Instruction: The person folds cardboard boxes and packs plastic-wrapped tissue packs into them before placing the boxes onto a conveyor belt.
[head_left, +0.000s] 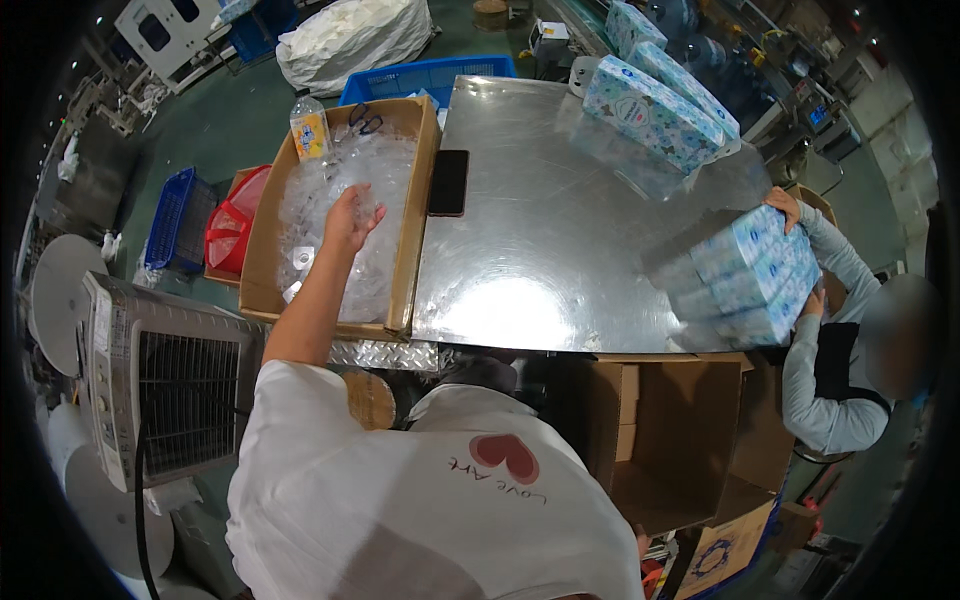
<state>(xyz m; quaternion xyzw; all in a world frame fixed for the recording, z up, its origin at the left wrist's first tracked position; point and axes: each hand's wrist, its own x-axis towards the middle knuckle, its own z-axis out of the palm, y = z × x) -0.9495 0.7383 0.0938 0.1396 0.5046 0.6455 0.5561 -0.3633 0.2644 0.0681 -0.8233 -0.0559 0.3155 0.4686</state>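
Observation:
My left hand [352, 218] is over a cardboard box [407, 260] filled with small clear plastic pieces [378, 165]. Its fingers are loosely curled and apart, close to the pieces, and I see nothing held in them. A clear bottle with an orange label [310, 132] stands in the box's far left corner, and dark-handled scissors [366, 121] rest on the pieces near the far edge. Just right of the box lies a black phone [448, 183] on the metal table [530, 200]. My right hand is hidden beyond my white shirt.
At the right, another person's hands [786, 208] hold a stack of blue tissue packs [755, 270]. More packs [655, 110] lie at the table's far right. An open carton [672, 440] stands below the near edge. A heater-like unit [185, 385] and red basket [235, 225] are left.

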